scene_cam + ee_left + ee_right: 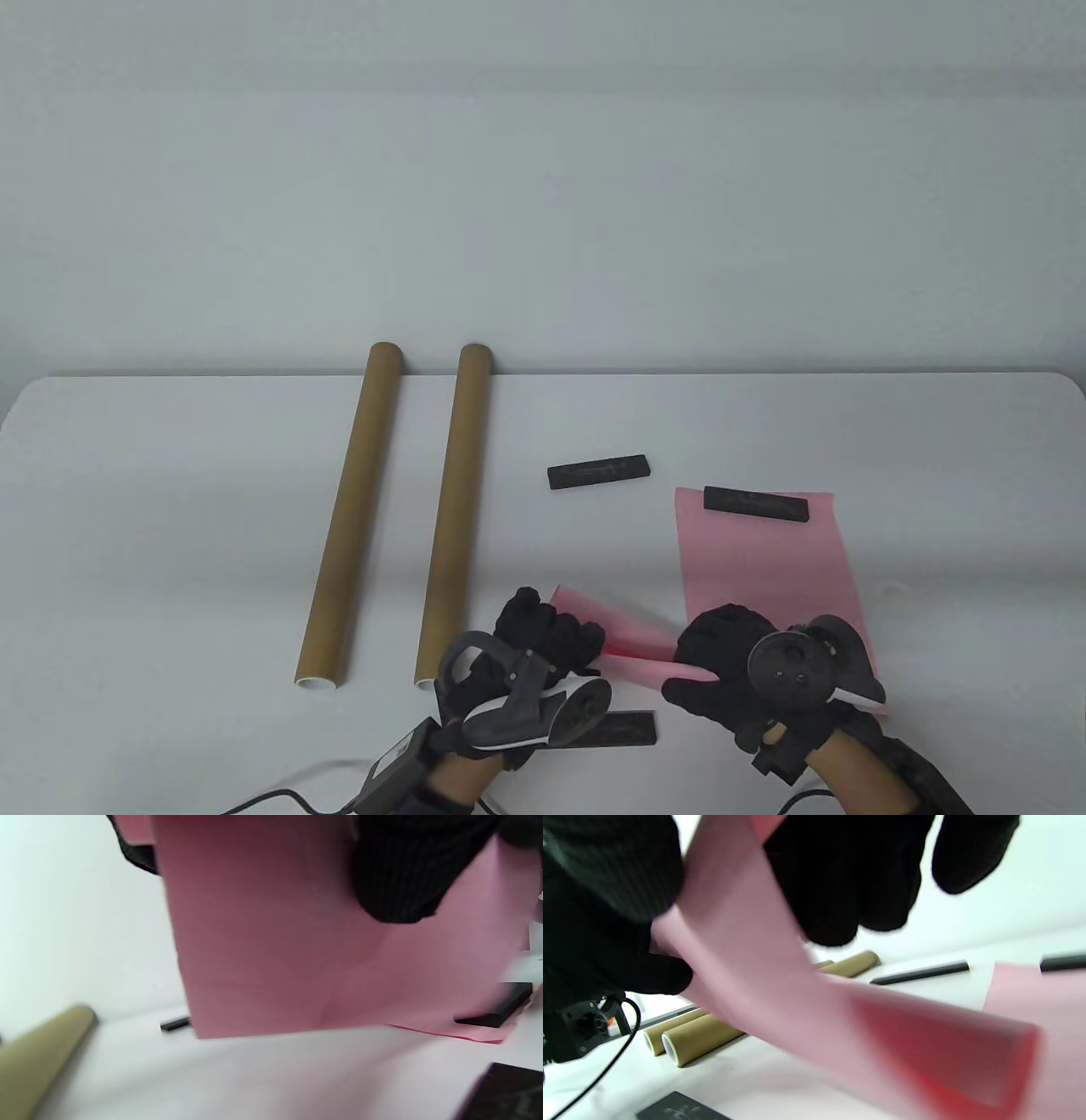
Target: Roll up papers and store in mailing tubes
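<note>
I see both grips, left hand [543, 632] and right hand [730, 658], curled around the pink paper [764, 560] on the white tabletop [170, 475], right of two tubes [454, 509]

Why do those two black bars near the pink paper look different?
The far bar lies on the bare table, touching no paper. The right bar sits on the pink paper, across its far edge. The far bar also looks a bit shorter. Both are flat, black and lying down.
</note>
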The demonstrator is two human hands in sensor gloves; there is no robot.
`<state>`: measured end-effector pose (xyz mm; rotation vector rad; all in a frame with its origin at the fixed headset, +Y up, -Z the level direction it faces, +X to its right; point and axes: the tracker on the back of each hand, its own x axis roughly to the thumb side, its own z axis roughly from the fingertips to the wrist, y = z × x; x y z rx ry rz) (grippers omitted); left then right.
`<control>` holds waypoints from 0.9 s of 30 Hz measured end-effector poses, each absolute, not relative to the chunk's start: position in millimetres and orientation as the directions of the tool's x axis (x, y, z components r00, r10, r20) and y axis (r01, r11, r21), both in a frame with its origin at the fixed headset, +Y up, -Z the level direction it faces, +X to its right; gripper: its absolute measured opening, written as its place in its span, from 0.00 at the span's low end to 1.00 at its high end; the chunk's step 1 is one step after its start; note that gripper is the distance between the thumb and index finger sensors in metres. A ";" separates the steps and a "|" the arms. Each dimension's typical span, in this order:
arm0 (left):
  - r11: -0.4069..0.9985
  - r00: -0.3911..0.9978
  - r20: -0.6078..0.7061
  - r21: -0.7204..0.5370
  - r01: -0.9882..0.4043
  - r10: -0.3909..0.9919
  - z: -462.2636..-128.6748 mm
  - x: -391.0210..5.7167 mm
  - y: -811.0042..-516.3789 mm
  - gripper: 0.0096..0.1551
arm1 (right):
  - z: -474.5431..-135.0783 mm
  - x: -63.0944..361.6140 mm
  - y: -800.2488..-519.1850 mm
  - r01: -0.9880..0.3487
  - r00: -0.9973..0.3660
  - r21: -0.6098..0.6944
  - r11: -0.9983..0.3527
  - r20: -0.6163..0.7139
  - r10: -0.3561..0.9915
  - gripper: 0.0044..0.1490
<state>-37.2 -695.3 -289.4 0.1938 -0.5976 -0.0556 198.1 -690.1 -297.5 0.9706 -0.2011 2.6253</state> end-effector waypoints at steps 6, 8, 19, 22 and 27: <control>0.992 0.833 0.540 -0.044 -0.119 0.124 -299.2 -44.3 -700.2 0.27 | -285.5 186.6 -685.8 -0.229 -0.718 -0.211 -0.950 0.696 0.019 0.32; 0.995 0.837 0.541 -0.006 -0.100 0.087 -296.5 -43.6 -699.6 0.29 | -287.8 187.3 -686.0 -0.245 -0.725 -0.167 -0.955 0.686 0.066 0.27; 0.961 0.815 0.549 0.275 0.037 -0.189 -284.0 -32.5 -692.6 0.34 | -300.1 198.4 -692.0 -0.325 -0.732 0.010 -0.946 0.630 0.258 0.34; 0.992 0.832 0.554 0.121 -0.047 -0.028 -290.8 -39.5 -695.5 0.26 | -288.2 192.0 -687.6 -0.213 -0.716 -0.203 -0.956 0.698 0.011 0.44; 0.996 0.830 0.554 0.019 -0.092 0.066 -294.8 -42.1 -697.6 0.25 | -280.9 186.7 -682.8 -0.198 -0.713 -0.287 -0.937 0.698 -0.063 0.30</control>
